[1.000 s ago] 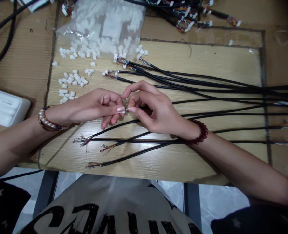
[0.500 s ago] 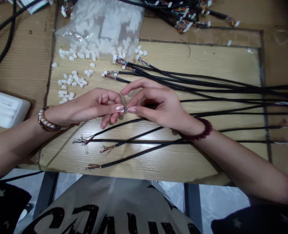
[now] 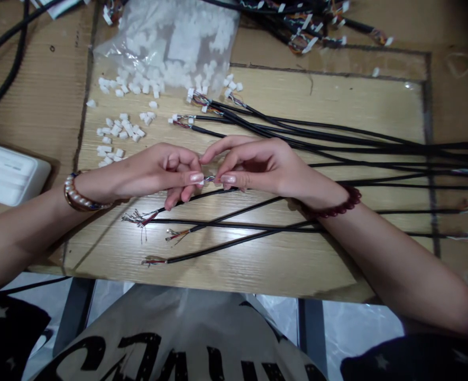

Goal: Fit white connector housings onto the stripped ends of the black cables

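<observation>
My left hand (image 3: 174, 172) pinches a small white connector (image 3: 201, 182) between thumb and fingers. Thin twisted wires (image 3: 210, 179) run from it to my right hand (image 3: 253, 166), whose thumb and fingertips are closed on them. The rest of that cable is hidden by my right hand. Below my hands, black cables with bare wire ends (image 3: 140, 217) lie on the wooden board (image 3: 234, 270). Above them, other black cables end in white connectors (image 3: 174, 119). Loose white connectors (image 3: 126, 127) are scattered at the board's left.
A clear plastic bag of white connectors (image 3: 178, 45) lies at the top. More wired cables (image 3: 305, 37) are heaped at the upper right. A white box-like device (image 3: 14, 172) sits at the left, and a thick black cable (image 3: 21, 58) curves above it.
My right hand has moved a little right and away from my left hand, exposing more wire between them. The cables with bare ends have shifted slightly.
</observation>
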`<action>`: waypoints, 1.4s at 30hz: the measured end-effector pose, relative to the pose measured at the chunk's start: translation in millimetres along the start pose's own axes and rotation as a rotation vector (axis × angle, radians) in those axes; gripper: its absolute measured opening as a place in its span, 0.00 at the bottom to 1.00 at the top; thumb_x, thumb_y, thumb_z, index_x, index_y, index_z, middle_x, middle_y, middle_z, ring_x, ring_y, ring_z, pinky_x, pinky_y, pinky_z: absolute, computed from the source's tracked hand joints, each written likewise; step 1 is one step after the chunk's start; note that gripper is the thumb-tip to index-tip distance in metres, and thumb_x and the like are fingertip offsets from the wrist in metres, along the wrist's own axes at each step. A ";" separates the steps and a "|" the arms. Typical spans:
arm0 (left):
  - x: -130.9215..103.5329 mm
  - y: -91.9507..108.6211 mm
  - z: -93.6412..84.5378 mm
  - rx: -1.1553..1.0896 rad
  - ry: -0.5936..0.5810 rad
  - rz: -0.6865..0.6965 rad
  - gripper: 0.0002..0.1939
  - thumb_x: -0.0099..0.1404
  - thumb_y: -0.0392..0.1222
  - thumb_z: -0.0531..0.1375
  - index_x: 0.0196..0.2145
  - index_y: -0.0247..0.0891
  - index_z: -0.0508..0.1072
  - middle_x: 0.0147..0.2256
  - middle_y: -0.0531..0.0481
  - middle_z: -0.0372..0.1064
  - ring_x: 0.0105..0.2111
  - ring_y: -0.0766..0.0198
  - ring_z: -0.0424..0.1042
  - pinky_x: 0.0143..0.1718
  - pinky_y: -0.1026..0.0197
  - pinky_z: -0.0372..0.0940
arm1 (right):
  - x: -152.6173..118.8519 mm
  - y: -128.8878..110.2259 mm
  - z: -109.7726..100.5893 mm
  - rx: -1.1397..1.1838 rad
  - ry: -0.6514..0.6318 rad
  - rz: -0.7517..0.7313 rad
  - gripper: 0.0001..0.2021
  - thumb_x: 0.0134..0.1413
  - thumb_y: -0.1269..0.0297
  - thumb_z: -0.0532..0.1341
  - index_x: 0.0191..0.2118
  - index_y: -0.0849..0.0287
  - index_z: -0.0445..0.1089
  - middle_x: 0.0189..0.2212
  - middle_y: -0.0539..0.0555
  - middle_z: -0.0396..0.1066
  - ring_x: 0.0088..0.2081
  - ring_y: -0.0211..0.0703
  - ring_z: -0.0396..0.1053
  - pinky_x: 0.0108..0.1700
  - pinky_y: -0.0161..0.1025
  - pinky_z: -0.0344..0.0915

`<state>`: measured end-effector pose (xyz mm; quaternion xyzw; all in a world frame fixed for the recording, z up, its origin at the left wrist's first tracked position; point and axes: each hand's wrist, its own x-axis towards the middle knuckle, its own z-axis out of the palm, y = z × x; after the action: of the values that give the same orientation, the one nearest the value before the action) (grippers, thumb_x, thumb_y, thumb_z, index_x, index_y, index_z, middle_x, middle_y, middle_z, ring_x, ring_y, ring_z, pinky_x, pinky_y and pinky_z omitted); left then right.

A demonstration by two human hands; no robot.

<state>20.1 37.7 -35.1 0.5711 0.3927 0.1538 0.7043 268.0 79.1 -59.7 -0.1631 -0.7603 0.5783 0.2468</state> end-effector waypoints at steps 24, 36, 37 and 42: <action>-0.6 0.6 2.5 0.036 -0.010 -0.048 0.12 0.69 0.46 0.68 0.33 0.36 0.74 0.23 0.54 0.73 0.16 0.72 0.70 0.18 0.73 0.67 | -2.4 3.0 18.4 -0.282 0.053 -0.255 0.07 0.56 0.79 0.65 0.31 0.61 0.69 0.49 0.60 0.76 0.50 0.44 0.76 0.49 0.43 0.73; 0.6 -0.1 3.9 0.026 -0.002 -0.073 0.11 0.68 0.42 0.68 0.31 0.34 0.73 0.22 0.52 0.73 0.16 0.71 0.70 0.17 0.73 0.67 | -3.4 1.8 18.3 -0.302 0.054 -0.227 0.07 0.53 0.80 0.64 0.31 0.61 0.70 0.49 0.61 0.76 0.48 0.42 0.75 0.46 0.40 0.71; 0.5 -0.5 4.1 0.025 0.003 -0.079 0.11 0.68 0.42 0.68 0.32 0.34 0.73 0.22 0.52 0.73 0.16 0.71 0.70 0.17 0.73 0.67 | -3.3 1.7 18.2 -0.302 0.048 -0.226 0.07 0.53 0.80 0.63 0.31 0.61 0.70 0.49 0.61 0.76 0.48 0.42 0.75 0.46 0.40 0.71; 0.4 -2.7 4.7 0.029 -0.001 -0.104 0.10 0.69 0.42 0.67 0.32 0.35 0.73 0.22 0.51 0.73 0.16 0.70 0.70 0.17 0.72 0.67 | -3.3 1.4 17.8 -0.307 0.022 -0.215 0.07 0.53 0.81 0.64 0.32 0.62 0.71 0.49 0.62 0.75 0.48 0.43 0.75 0.46 0.41 0.71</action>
<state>23.1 33.9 -37.5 0.5602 0.4235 0.1111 0.7032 260.6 63.5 -65.4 -0.1231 -0.8500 0.4238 0.2877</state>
